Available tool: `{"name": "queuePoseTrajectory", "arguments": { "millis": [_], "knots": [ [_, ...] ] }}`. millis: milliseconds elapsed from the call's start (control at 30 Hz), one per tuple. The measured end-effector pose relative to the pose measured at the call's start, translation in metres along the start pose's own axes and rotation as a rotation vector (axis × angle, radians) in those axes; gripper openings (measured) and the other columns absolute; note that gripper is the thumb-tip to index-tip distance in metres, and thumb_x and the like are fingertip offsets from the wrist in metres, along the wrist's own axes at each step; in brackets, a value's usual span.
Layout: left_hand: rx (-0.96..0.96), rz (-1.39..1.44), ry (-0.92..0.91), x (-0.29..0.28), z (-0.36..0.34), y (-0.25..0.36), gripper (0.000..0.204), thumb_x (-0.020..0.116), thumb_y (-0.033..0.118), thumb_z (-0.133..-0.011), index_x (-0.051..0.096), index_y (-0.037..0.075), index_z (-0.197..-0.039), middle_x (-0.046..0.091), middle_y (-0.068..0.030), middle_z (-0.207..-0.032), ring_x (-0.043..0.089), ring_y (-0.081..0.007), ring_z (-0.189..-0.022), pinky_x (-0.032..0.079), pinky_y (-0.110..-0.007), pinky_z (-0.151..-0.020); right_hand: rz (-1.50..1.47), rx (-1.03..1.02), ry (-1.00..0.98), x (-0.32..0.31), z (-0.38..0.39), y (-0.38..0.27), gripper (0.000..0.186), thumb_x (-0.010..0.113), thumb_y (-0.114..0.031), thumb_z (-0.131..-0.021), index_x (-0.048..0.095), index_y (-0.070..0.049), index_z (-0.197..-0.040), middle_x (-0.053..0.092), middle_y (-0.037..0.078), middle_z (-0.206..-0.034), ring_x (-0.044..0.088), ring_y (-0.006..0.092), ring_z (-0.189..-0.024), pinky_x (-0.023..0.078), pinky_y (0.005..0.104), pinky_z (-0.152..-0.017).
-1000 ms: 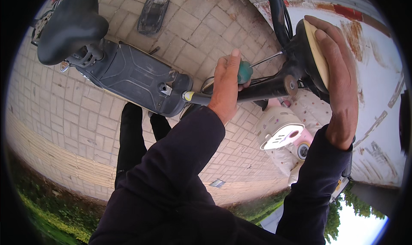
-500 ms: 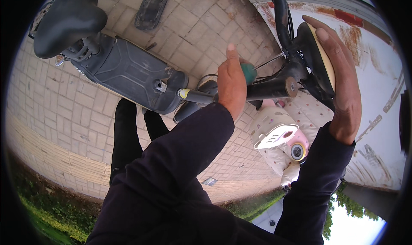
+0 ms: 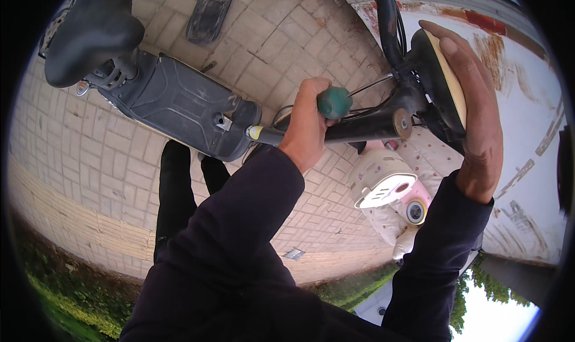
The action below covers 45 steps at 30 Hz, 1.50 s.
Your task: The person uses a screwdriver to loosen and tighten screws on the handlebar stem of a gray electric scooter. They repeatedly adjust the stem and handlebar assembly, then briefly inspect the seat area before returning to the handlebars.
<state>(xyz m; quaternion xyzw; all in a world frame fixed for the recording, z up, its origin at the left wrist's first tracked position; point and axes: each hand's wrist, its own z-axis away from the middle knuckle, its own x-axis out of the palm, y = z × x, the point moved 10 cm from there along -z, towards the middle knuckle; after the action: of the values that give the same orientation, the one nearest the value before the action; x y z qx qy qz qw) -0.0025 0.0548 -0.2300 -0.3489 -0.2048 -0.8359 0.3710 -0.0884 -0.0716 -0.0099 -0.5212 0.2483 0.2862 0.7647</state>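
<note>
My left hand [image 3: 306, 125] is closed round the green handle of a screwdriver [image 3: 335, 103]. The metal shaft runs right and slightly up to the back of a black scooter's front part, where its tip meets dark fittings I cannot make out. My right hand [image 3: 479, 96] lies flat with stretched fingers on the pale outer face of the black front panel [image 3: 432, 84]. Between my hands, the black stem tube [image 3: 371, 126] ends in a round brownish cap [image 3: 402, 124]. Above them rises the black handlebar [image 3: 390, 24] with cables.
The scooter's footboard [image 3: 179, 105] and black saddle [image 3: 93, 33] stretch to the left. A dark oblong plastic part [image 3: 208, 14] lies on the brick paving [image 3: 263, 48]. A padded pale cover [image 3: 383, 174] hangs beyond the stem, and a rust-marked white panel [image 3: 521, 126] stands at the right.
My left hand has shifted slightly left; its raised thumb has come down, and the fingers now wrap the screwdriver's handle, which shows more fully. My right hand stays on the panel.
</note>
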Motion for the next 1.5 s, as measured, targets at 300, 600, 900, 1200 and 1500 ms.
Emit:
{"name": "queuePoseTrajectory", "arguments": {
  "millis": [300, 600, 900, 1200, 1500],
  "knots": [
    [0.249, -0.269, -0.093, 0.005, 0.014, 0.023, 0.044, 0.047, 0.049, -0.106, 0.057, 0.006, -0.112, 0.059, -0.0052, -0.095, 0.055, -0.0137, -0.079, 0.044, -0.028, -0.07, 0.312, -0.216, -0.042, 0.003, 0.005, -0.018, 0.028, 0.051, -0.018, -0.101, 0.063, 0.001, -0.118, 0.064, 0.016, -0.133, 0.064, 0.0283, -0.114, 0.048, 0.0322, -0.097],
    [0.26, -0.521, 0.107, -0.001, 0.003, 0.02, 0.059, 0.038, 0.061, -0.105, 0.063, 0.008, -0.096, 0.061, -0.0024, -0.083, 0.053, -0.0096, -0.072, 0.039, -0.024, -0.061, 0.03, -0.068, -0.032, -0.001, 0.0, 0.001, 0.035, 0.051, -0.025, -0.101, 0.064, 0.003, -0.117, 0.065, 0.013, -0.132, 0.062, 0.0248, -0.115, 0.046, 0.0301, -0.099],
    [0.091, -0.374, -0.071, 0.004, 0.031, 0.02, 0.049, 0.06, 0.056, -0.098, 0.057, 0.011, -0.118, 0.053, 0.0003, -0.089, 0.043, -0.0077, -0.071, 0.034, -0.025, -0.061, 0.09, -0.064, -0.029, -0.001, 0.0, 0.0, 0.048, 0.048, -0.037, -0.1, 0.066, -0.003, -0.129, 0.067, 0.013, -0.119, 0.064, 0.0183, -0.104, 0.049, 0.0274, -0.093],
    [0.389, -0.547, 0.052, 0.006, 0.028, 0.027, 0.046, 0.06, 0.044, -0.101, 0.054, -0.001, -0.105, 0.057, -0.013, -0.093, 0.053, -0.0209, -0.088, 0.046, -0.034, -0.084, 0.048, -0.04, -0.03, -0.002, -0.002, 0.003, 0.038, 0.051, -0.028, -0.1, 0.066, 0.001, -0.12, 0.065, 0.012, -0.133, 0.061, 0.0226, -0.115, 0.045, 0.0292, -0.098],
    [0.183, -0.447, -0.016, 0.005, 0.007, 0.021, 0.037, 0.056, 0.049, -0.099, 0.058, 0.012, -0.097, 0.052, -0.0007, -0.087, 0.049, -0.0114, -0.079, 0.041, -0.028, -0.069, 0.123, -0.055, -0.04, -0.001, -0.001, 0.0, 0.049, 0.048, -0.035, -0.099, 0.064, -0.002, -0.131, 0.067, 0.011, -0.118, 0.063, 0.0183, -0.105, 0.047, 0.0281, -0.095]
  ]
}}
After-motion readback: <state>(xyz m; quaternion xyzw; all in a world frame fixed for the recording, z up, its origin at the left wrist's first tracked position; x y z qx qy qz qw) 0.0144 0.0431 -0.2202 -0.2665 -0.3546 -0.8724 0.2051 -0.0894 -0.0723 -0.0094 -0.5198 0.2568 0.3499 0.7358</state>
